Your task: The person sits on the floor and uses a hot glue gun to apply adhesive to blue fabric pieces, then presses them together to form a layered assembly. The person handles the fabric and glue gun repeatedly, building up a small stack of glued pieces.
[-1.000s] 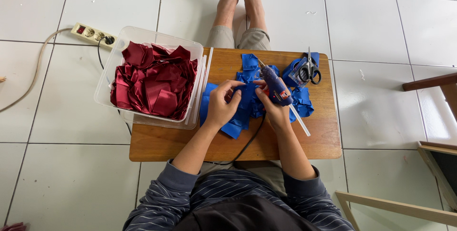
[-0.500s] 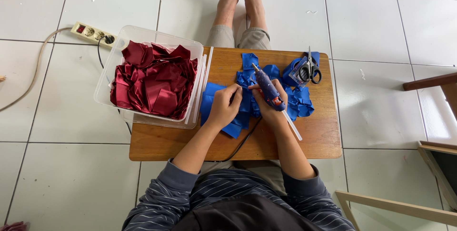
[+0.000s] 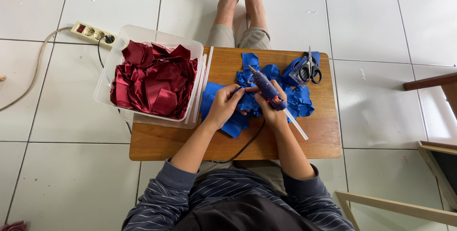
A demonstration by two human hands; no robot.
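Two hands working blue cloth with a glue gun over a small wooden tabletop.

From the head camera: the right hand is wrapping its fingers tightly around the body of a blue glue gun, whose nozzle is pointing away from the person and whose clear glue stick is sticking out behind the knuckles. The left hand is curling its fingers closed on a blue cloth piece, pinching it just beside the right fingertips. More blue cloth pieces are lying under and beyond both sets of fingers on the tabletop. Scissors are resting past the right fingers, apart from them. A clear plastic tub of dark red cloth pieces is sitting well to the outside of the left fingers. A power strip is lying on the floor beyond the tub.
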